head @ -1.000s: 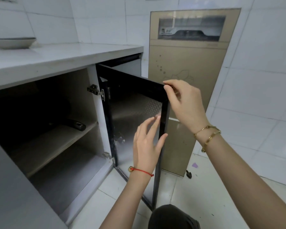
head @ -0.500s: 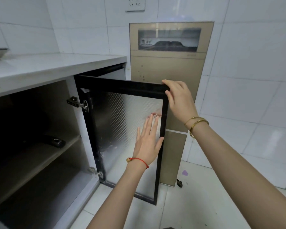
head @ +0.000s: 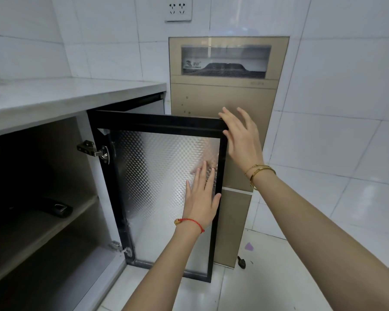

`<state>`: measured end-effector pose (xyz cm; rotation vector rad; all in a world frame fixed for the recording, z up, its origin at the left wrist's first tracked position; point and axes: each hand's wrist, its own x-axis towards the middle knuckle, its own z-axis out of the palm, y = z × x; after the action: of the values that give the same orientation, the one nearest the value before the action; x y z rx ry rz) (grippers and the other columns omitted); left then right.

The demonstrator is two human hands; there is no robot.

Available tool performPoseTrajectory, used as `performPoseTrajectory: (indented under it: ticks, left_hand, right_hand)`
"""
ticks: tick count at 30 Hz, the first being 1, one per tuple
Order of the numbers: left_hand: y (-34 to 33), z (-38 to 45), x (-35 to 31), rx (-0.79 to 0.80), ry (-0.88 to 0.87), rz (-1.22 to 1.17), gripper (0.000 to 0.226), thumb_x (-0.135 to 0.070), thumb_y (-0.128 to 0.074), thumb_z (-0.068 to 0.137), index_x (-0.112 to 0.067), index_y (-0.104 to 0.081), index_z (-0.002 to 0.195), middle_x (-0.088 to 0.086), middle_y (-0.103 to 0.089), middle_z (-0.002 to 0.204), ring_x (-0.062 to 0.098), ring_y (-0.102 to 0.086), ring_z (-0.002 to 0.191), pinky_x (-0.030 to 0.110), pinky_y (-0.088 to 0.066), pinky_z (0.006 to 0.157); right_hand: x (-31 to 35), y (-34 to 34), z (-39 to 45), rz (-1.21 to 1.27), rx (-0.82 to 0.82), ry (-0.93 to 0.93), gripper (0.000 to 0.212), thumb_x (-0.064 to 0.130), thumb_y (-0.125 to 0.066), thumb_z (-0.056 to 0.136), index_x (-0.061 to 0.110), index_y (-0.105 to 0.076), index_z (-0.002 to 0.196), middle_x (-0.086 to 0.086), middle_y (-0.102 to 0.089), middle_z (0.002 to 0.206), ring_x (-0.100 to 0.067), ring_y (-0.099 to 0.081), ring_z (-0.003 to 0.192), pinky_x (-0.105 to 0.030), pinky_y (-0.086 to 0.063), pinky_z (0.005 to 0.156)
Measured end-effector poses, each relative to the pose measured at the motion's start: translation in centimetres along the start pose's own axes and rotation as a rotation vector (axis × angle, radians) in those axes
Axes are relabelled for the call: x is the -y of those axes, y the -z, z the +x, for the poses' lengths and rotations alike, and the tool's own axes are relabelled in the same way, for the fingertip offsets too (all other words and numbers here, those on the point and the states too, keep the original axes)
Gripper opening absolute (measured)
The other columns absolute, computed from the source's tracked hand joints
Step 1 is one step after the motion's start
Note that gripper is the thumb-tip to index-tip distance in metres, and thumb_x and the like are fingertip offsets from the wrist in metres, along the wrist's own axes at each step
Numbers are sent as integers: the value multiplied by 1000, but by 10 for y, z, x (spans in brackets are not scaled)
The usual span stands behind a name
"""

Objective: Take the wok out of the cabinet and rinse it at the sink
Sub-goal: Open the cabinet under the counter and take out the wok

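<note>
my left hand (head: pixel 201 198): flat, fingers spread and straight, palm against the patterned glass of the cabinet door, near its right-hand frame edge; holding nothing. red cord bracelet (head: pixel 192 222) on the wrist.
my right hand (head: pixel 241 140): fingers loose and splayed at the door's top right corner, thumb by the frame edge; not gripping it. two gold bangles (head: pixel 259 172) on the wrist.
cabinet door (head: pixel 157 187): black frame, textured frosted pane, swung wide open to the right on two metal hinges; upper hinge (head: pixel 94 150) plainly visible.
cabinet (head: pixel 43 232): open, dark inside, one shelf across the middle, bottom compartment below.
wok (head: pixel 58 207): only a dark handle end shows, lying on the shelf at the left, pointing right; the pan body is lost in shadow, i cannot tell its shape.
countertop (head: pixel 65 97): pale grey, above the cabinet, running left.
floor (head: pixel 279 277): white tiles, a small purple scrap and a small dark object near the door's foot.
gold appliance (head: pixel 222 90): tall, standing just behind the open door, against the far wall, window panel at top.
wall socket (head: pixel 178 8): white, double, on the far tiled wall above the appliance.
</note>
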<state>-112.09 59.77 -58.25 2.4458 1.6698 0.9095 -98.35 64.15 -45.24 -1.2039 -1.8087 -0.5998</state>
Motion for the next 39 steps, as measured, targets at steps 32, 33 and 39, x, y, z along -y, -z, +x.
performPoseTrajectory:
  ticks: [32, 33, 39]
  left_hand:
    - [3, -2, 5, 6, 2, 38, 70, -31, -40, 101, -24, 2, 156, -6, 19, 163, 17, 12, 151, 47, 1, 120]
    - [6, -4, 5, 6, 5, 31, 69, -30, -40, 101, -24, 2, 156, -6, 18, 163, 17, 11, 151, 47, 1, 121]
    - [23, -26, 11, -45, 15, -45, 62, -31, -37, 102, -19, -9, 156, -2, -1, 165, 16, -5, 152, 44, -9, 124]
  right_hand:
    - [0, -7, -3, 53, -10, -43, 46, 8, -45, 96, 17, -44, 142, 1, -49, 144, -24, -39, 137, -45, -34, 111]
    - [2, -6, -4, 54, -8, -47, 46, 8, -45, 96, 17, -45, 141, 1, -49, 144, -24, -39, 137, -44, -34, 111]
    - [19, 7, -8, 76, -10, -77, 49, 4, -47, 94, 12, -43, 142, -2, -49, 144, -27, -37, 137, -45, -33, 112]
